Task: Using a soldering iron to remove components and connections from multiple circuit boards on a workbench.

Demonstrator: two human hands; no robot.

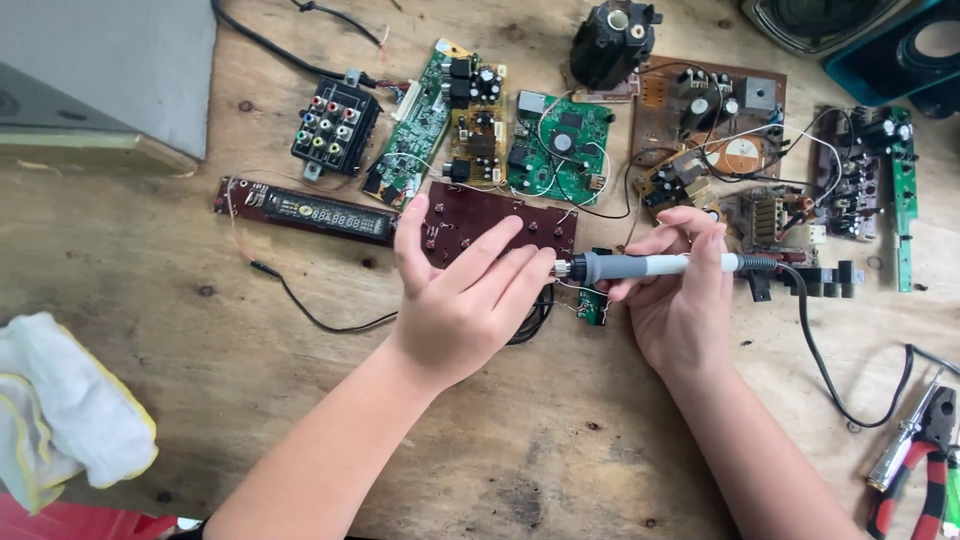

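Left hand, fingers spread flat, pins the brown board steady; right hand pinches the soldering iron pen-style, tip level at the board's right edge for control.

Worn wooden tabletop — knotted, stained

Single head view, looking steeply down, close over wooden table.
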